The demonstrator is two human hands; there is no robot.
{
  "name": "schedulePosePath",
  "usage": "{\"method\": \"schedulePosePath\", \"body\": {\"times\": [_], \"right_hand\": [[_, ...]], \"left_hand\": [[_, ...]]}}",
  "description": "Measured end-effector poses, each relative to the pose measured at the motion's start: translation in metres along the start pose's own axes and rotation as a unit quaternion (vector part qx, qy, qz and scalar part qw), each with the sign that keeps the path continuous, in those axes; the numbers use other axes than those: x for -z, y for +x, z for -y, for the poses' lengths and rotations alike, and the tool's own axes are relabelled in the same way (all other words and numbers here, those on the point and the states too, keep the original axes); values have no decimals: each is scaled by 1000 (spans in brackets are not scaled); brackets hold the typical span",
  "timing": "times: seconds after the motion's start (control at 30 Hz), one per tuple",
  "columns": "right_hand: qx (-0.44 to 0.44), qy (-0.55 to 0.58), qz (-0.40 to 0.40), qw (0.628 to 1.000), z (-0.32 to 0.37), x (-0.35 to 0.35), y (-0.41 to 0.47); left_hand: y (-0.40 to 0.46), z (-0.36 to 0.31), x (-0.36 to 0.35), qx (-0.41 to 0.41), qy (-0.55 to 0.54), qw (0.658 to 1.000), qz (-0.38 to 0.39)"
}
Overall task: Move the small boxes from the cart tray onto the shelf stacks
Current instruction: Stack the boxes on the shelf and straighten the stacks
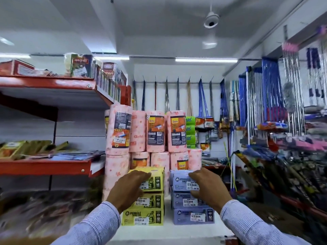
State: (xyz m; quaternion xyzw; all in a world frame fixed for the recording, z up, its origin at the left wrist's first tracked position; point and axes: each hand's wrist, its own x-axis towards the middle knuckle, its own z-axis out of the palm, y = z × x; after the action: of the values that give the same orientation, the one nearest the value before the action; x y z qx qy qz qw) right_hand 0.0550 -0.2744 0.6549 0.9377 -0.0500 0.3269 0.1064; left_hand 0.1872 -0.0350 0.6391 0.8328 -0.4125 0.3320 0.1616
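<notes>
Two stacks of small boxes stand on a white shelf [168, 230]. The left stack is yellow, three boxes high; my left hand [129, 188] grips the top yellow box [155, 177] from its left front. The right stack is blue-lilac, also three high; my right hand [207, 187] holds the top blue box [178, 179] at its right front. Both top boxes sit roughly square on their stacks. No cart tray is in view.
Pink kitchen towel rolls [155, 131] are piled right behind the two stacks. Red shelves [44, 167] with packets run along the left. Brooms and mops [265, 103] hang at the back and right. Green packs [190, 131] sit beside the rolls.
</notes>
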Motion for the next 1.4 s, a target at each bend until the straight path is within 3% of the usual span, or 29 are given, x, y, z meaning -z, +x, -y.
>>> {"method": "schedulePosePath", "body": {"times": [0.5, 0.63, 0.7, 0.93, 1.4], "right_hand": [[-25, 70, -63, 995, 2, -31, -8], [21, 48, -154, 987, 37, -48, -19], [69, 61, -173, 981, 66, -57, -22], [64, 117, -146, 980, 131, -94, 3], [59, 116, -133, 982, 136, -110, 23]], "left_hand": [[1, 33, -31, -49, -100, 994, -13], [-8, 43, -46, -113, 12, 992, -56], [-21, 41, -51, -105, 59, 989, -85], [-45, 59, -71, -26, 107, 990, -85], [-46, 72, -74, -38, 113, 990, -70]]}}
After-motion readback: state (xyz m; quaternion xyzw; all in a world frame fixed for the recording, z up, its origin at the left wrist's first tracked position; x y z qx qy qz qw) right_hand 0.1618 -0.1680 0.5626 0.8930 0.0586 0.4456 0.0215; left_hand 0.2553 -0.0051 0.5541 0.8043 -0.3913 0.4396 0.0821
